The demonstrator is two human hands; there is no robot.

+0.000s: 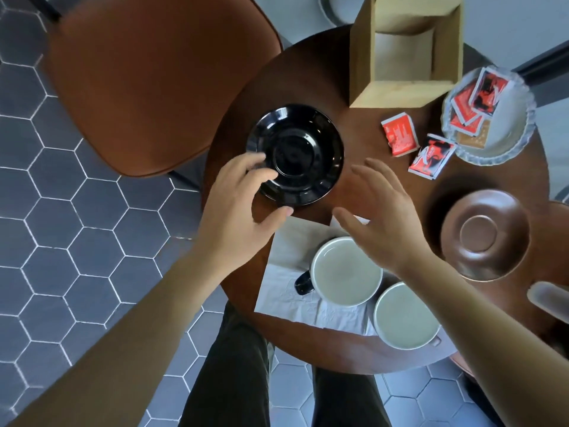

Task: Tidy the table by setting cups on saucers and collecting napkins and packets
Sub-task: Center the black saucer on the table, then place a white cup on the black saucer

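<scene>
1. The left hand [243,208], fingers loosely curled, touches the near rim of the glossy black saucer [295,154] on the counter [311,75].
2. The right hand [380,212] hovers open above the white napkin [291,241].
3. Writing on the red packets [399,137] is too small to read.

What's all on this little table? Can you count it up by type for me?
Cups: 2
Saucers: 2, black and brown
Loose red packets: 2
Napkin: 1
Glass dish of packets: 1
Wooden box: 1
Total: 9
</scene>
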